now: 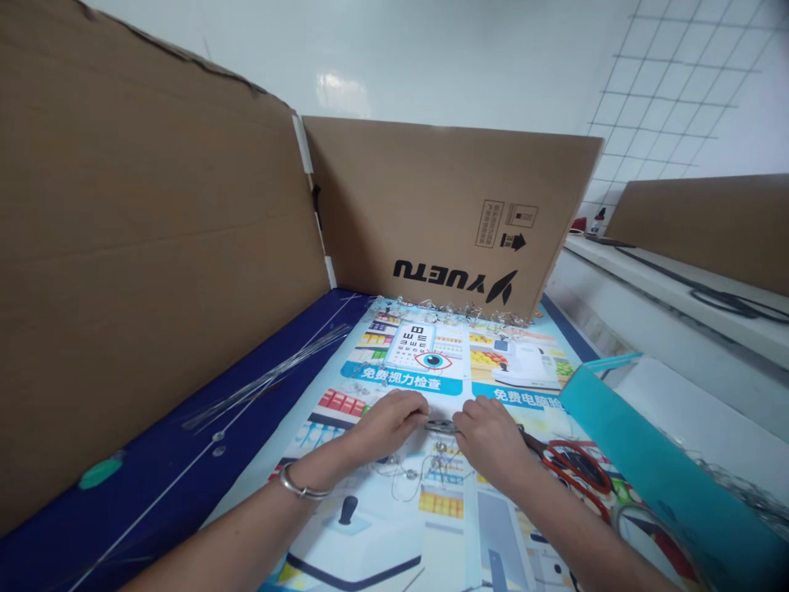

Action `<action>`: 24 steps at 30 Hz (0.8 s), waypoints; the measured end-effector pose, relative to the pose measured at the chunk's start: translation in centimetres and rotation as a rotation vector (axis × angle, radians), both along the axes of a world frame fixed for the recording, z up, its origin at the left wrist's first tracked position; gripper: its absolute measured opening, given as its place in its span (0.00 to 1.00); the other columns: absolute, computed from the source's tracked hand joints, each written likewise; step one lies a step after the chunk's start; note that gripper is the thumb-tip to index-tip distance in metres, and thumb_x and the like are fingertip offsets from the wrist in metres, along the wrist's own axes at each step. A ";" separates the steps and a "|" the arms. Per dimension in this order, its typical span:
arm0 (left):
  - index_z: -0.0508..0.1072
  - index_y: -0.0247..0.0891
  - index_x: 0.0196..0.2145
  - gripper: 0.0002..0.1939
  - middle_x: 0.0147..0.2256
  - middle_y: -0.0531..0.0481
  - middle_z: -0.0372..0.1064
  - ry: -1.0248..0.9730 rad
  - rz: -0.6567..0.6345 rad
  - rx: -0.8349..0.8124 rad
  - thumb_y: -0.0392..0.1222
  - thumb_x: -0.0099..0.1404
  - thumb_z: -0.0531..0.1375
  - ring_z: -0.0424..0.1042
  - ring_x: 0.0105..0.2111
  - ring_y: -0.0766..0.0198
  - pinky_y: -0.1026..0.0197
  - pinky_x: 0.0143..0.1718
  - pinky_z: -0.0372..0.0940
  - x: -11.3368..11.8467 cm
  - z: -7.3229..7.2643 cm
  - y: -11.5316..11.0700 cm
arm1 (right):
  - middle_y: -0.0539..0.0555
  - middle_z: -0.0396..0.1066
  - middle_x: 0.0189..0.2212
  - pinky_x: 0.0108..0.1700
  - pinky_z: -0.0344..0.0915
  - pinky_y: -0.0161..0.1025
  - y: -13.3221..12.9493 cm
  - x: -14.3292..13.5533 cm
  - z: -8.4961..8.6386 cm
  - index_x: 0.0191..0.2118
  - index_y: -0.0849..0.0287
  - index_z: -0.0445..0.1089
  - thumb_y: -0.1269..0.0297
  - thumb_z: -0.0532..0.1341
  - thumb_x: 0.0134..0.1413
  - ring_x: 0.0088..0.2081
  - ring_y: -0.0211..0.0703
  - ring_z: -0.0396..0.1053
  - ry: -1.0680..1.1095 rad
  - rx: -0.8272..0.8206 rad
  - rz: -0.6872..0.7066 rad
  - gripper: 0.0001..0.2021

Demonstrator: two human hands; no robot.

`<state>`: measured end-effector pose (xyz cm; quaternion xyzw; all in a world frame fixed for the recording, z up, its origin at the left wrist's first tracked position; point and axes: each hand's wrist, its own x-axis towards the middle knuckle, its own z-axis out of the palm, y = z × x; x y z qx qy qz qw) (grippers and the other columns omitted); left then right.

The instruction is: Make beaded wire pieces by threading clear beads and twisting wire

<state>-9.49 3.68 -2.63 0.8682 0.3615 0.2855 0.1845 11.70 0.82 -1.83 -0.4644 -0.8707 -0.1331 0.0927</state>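
My left hand (394, 423) is closed in a pinch above the printed sheet, a metal bangle (302, 487) on its wrist. My right hand (488, 432) is closed too, a short gap away. What the fingertips hold is too small to make out. Between the hands shows a small shiny grey piece (440, 426); I cannot tell whether it is held. Just below them are thin looped wires with clear beads (410, 474). Scissors with red-orange handles (579, 470) lie beside my right hand, their blades partly hidden behind it.
Cardboard panels (431, 197) wall the left and back. A bundle of straight wires (271, 374) lies on the dark blue strip at left. Beaded wire pieces (456, 312) line the back panel. At right stand a teal box (666, 469) with wires inside and a round clear object (653, 534).
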 end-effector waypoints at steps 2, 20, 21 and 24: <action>0.64 0.38 0.30 0.05 0.29 0.55 0.65 0.002 0.010 -0.015 0.33 0.62 0.51 0.62 0.31 0.67 0.65 0.35 0.56 0.0 -0.1 0.1 | 0.52 0.62 0.27 0.36 0.46 0.40 0.0 -0.1 0.0 0.28 0.58 0.65 0.68 0.55 0.53 0.35 0.43 0.55 0.007 0.003 -0.007 0.05; 0.65 0.37 0.32 0.07 0.31 0.51 0.66 0.024 -0.072 0.061 0.33 0.63 0.49 0.64 0.33 0.64 0.61 0.38 0.57 -0.1 0.0 0.1 | 0.53 0.63 0.27 0.37 0.46 0.41 -0.2 -0.2 0.2 0.28 0.58 0.66 0.69 0.55 0.52 0.35 0.43 0.56 0.016 -0.021 -0.027 0.05; 0.65 0.38 0.32 0.07 0.31 0.51 0.67 0.030 -0.076 0.064 0.33 0.63 0.49 0.64 0.33 0.64 0.61 0.38 0.57 -0.1 0.0 0.1 | 0.53 0.63 0.27 0.37 0.46 0.41 -0.2 -0.2 0.2 0.28 0.58 0.66 0.69 0.55 0.52 0.35 0.43 0.56 0.015 -0.019 -0.029 0.05; 0.66 0.38 0.33 0.07 0.31 0.51 0.67 0.037 -0.072 0.065 0.33 0.63 0.49 0.64 0.33 0.64 0.62 0.38 0.58 -0.2 -0.2 0.1 | 0.54 0.63 0.27 0.37 0.46 0.41 -0.2 -0.2 0.2 0.29 0.59 0.67 0.69 0.55 0.52 0.36 0.43 0.56 0.018 -0.020 -0.045 0.05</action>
